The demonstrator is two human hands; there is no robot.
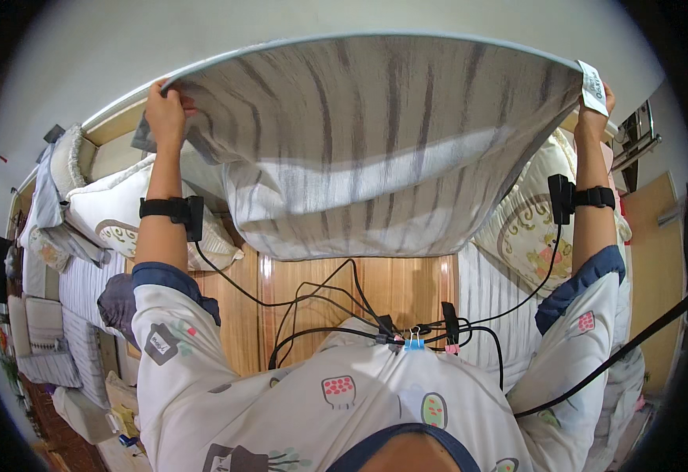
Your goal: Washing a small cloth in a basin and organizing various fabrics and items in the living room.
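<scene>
A large grey-and-white striped cloth [379,135] with a pale blue edge hangs spread between my raised hands. At its upper left corner my left hand [167,115] grips the edge, with a small flap of cloth hanging beside the wrist. The opposite upper corner is pinched in my right hand [594,112], where a white tag [593,87] bearing writing covers part of the fingers. The cloth's lower edge hangs in folds above a wooden surface [314,289]. Whatever lies straight behind the cloth is hidden.
White patterned cushions [114,200] lean at the left, and another cushion [533,218] leans at the right on a striped cover [491,307]. Black cables [320,295] run from my wrist straps to clips at my chest. A sofa with striped covers [55,369] stands far left.
</scene>
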